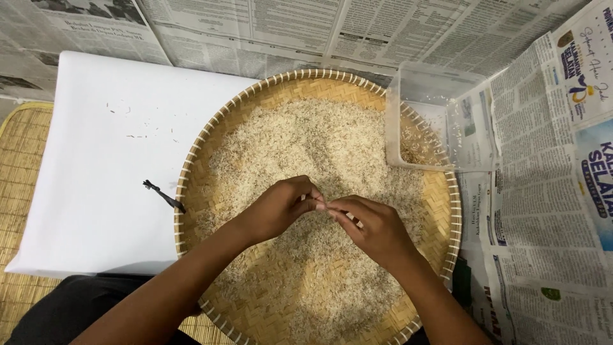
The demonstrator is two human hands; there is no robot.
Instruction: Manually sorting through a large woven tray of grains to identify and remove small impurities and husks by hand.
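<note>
**Fingertips meet over the rice**

The left hand (pixel 281 207) and right hand (pixel 373 230) pinch their fingertips together, touching, just above the rice (pixel 306 147); what they pinch is too small to tell. Rice covers the round woven tray (pixel 191 160). A clear plastic container (pixel 434 121) rests on the tray's upper right rim; a white sheet (pixel 96 160) lies left.

Two hands over the rice, left hand (pixel 278 207) and right hand (pixel 377 230), fingertips meeting. One round woven tray (pixel 255 102), holding one broad spread of rice grains (pixel 306 147), far too many to count. One clear plastic container (pixel 440 118) at its rim. One white sheet (pixel 96 191), with one small dark twig (pixel 163 195) and a few scattered specks. Several overlapping newspaper sheets (pixel 543 191).
</note>
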